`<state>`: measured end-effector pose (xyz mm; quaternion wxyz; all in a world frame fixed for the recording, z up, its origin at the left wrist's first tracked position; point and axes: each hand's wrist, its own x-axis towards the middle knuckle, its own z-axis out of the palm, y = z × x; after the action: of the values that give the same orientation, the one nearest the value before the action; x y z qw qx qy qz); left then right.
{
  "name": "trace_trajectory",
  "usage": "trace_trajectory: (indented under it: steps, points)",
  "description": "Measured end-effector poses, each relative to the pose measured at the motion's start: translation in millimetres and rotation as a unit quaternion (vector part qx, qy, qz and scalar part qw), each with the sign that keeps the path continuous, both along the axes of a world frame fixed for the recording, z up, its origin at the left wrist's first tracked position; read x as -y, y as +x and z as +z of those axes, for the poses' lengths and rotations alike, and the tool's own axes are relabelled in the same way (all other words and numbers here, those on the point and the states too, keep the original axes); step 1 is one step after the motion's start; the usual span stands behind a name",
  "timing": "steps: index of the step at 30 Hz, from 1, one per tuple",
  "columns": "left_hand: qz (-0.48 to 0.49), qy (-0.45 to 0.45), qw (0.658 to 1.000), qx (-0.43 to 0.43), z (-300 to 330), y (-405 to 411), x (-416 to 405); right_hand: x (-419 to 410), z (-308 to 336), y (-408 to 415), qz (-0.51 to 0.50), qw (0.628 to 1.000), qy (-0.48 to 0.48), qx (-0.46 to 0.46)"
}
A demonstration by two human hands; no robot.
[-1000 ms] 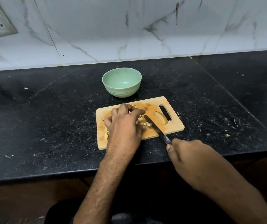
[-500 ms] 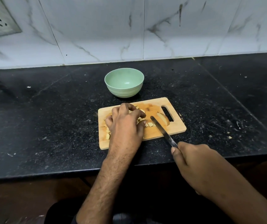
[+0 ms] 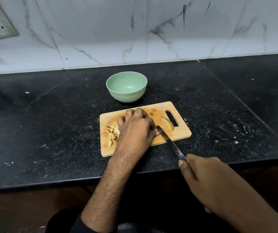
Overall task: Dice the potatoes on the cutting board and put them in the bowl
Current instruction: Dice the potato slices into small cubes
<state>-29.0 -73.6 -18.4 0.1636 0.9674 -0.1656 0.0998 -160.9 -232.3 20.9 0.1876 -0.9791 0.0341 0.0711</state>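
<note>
Head view: left hand (image 3: 135, 128), fingers curled over potato at the wooden cutting board (image 3: 182, 133) centre, has slid rightward, uncovering pale diced cubes (image 3: 112, 132) near the left edge. Right hand (image 3: 202, 179) grips steel knife (image 3: 170, 142). Green bowl (image 3: 126, 87) holds nothing; dicing continues.

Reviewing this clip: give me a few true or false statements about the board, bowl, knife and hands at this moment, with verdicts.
1. The green bowl already holds diced potato. False: it looks empty.
2. The right hand holds the knife. True.
3. The left hand rests on the cutting board. True.
4. The diced pieces lie by the board's handle slot. False: they lie at the opposite, left end.
5. An uncut potato piece sits near the slot. True.
</note>
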Motion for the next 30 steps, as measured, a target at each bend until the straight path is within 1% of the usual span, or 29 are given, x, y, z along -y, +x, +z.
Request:
trace_trajectory:
  steps: [3, 7, 14, 17, 21, 25, 30]
  points:
    - [0.014, -0.009, 1.0, 0.004, -2, -4, -1, -3, 1, -1, 0.003, 1.0, 0.001, 0.001]
    - [0.016, -0.013, 0.999, -0.025, -1, -8, -3, -7, 0, 2, -0.006, 1.0, -0.001, 0.008]
    - [0.029, -0.024, 0.999, -0.018, 0, -10, -1, -17, -10, 8, -0.014, 0.999, -0.018, 0.034]
    - [0.038, -0.025, 0.999, -0.01, 0, -10, 0, -14, -7, 8, -0.019, 0.999, -0.022, 0.03]
    - [0.026, -0.032, 0.998, -0.044, 1, -12, -2, -12, -4, 5, -0.017, 0.999, -0.019, 0.027]
    - [0.027, -0.025, 0.998, -0.05, 4, -14, -2, -15, -4, 3, -0.01, 1.0, -0.019, 0.022]
    - [0.041, -0.051, 0.997, -0.043, 3, -17, 2, -21, -9, 5, 0.011, 0.998, -0.051, 0.017]
